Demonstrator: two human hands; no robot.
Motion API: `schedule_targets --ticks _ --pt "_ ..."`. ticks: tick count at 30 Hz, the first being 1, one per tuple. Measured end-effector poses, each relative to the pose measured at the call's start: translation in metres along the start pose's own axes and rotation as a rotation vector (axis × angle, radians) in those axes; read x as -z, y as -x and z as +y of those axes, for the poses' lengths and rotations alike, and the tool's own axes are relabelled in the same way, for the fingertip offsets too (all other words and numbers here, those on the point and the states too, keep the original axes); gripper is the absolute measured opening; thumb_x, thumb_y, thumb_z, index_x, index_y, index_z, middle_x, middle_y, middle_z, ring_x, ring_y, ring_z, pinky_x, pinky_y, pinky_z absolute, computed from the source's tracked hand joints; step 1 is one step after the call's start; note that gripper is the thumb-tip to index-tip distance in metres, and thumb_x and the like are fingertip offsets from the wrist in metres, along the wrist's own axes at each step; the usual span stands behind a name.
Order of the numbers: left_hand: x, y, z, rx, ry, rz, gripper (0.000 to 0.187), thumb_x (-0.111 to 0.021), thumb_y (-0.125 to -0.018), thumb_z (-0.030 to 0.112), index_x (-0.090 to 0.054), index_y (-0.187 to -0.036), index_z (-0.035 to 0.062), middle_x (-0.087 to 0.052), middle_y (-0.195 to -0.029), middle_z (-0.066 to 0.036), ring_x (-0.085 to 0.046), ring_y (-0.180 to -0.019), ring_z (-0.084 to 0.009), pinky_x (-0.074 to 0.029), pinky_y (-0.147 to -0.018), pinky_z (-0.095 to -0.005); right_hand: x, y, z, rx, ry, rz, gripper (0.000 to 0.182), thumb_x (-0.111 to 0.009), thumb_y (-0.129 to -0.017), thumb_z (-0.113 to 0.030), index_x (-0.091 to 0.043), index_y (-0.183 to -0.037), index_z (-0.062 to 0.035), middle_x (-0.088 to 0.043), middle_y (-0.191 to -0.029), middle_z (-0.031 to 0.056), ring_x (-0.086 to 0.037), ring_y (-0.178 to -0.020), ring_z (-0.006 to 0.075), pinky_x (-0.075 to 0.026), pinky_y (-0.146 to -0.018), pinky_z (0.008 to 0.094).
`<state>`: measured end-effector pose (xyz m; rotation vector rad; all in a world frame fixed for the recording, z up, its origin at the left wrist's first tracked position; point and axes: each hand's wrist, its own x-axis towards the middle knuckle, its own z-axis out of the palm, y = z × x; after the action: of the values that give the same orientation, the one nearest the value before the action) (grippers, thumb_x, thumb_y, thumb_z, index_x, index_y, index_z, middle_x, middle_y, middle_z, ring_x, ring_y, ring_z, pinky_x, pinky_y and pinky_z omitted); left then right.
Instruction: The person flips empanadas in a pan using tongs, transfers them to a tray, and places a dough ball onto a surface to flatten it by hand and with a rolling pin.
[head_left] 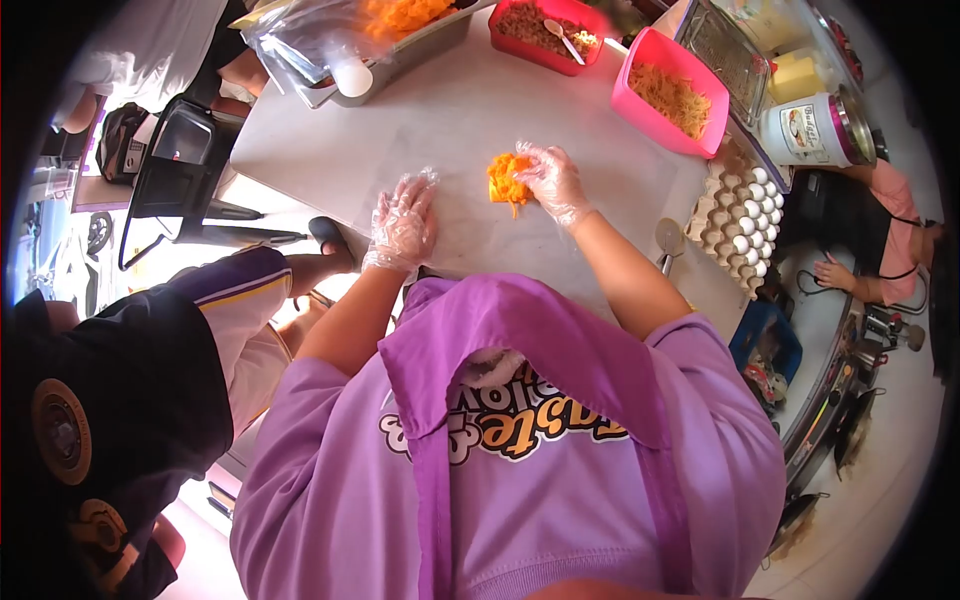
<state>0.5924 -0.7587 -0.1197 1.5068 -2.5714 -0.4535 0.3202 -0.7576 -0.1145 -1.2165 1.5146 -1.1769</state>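
Observation:
A small clump of bright orange, shredded-looking food (pixel 508 181) sits on the pale tabletop (pixel 460 125). My right hand (pixel 553 183), in a clear plastic glove, has its bent fingers closed on the clump's right side. Strands stick out along the clump's lower edge. To the left, my left hand (pixel 403 220), gloved the same way, lies flat near the table's front edge with nothing in it. A thin clear sheet seems to lie on the table around the clump.
A metal tray (pixel 418 42) holds more orange food, with plastic bags beside it. Pink tubs (pixel 640 105) hold shredded and minced food. Eggs (pixel 750 225) sit in cartons at right, near a round-headed utensil (pixel 669 237). Other people stand left and right.

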Motion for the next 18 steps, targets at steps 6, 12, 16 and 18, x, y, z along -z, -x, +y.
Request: schedule_targets --ticks 6,12,16,18 --pt "0.000 -0.002 -0.002 -0.016 -0.014 -0.008 0.046 -0.049 -0.087 0.019 -0.046 -0.132 0.0116 -0.039 -0.140 -0.010 -0.029 -0.135 -0.0327 -0.020 -0.109 -0.0547 0.012 -0.022 -0.015 -0.109 0.697 -0.010 0.057 -0.086 -0.063 -0.024 -0.059 -0.111 -0.0081 -0.052 -0.108 0.0120 -0.051 -0.109 0.0289 -0.044 -0.095 0.0348" --pt "0.003 -0.003 0.001 -0.012 -0.036 -0.026 0.046 -0.049 -0.087 0.018 -0.045 -0.133 0.0125 -0.038 -0.141 -0.010 -0.026 -0.136 -0.0317 -0.020 -0.110 -0.0533 0.037 -0.031 0.012 -0.359 -0.103 0.026 0.074 -0.083 -0.064 -0.045 -0.054 -0.116 -0.0011 -0.060 -0.108 0.0161 -0.056 -0.106 0.0242 -0.043 -0.093 0.0328" --pt "0.001 -0.002 0.000 -0.012 -0.044 -0.028 0.046 -0.047 -0.088 0.019 -0.044 -0.134 0.0127 -0.036 -0.142 -0.010 -0.025 -0.137 -0.0311 -0.019 -0.111 -0.0528 0.016 -0.026 0.032 -0.303 0.432 -0.133 0.068 -0.084 -0.067 -0.032 -0.053 -0.115 0.0048 -0.063 -0.106 0.0129 -0.058 -0.100 0.0148 -0.046 -0.086 0.0257" --pt "-0.001 -0.001 -0.001 -0.022 -0.062 -0.020 0.046 -0.047 -0.089 0.019 -0.044 -0.134 0.0126 -0.037 -0.142 -0.010 -0.025 -0.137 -0.0310 -0.018 -0.111 -0.0528 0.008 -0.027 0.029 -0.338 0.261 -0.171 0.064 -0.084 -0.067 -0.025 -0.054 -0.116 0.0032 -0.064 -0.108 0.0103 -0.062 -0.094 0.0180 -0.049 -0.083 0.0324"
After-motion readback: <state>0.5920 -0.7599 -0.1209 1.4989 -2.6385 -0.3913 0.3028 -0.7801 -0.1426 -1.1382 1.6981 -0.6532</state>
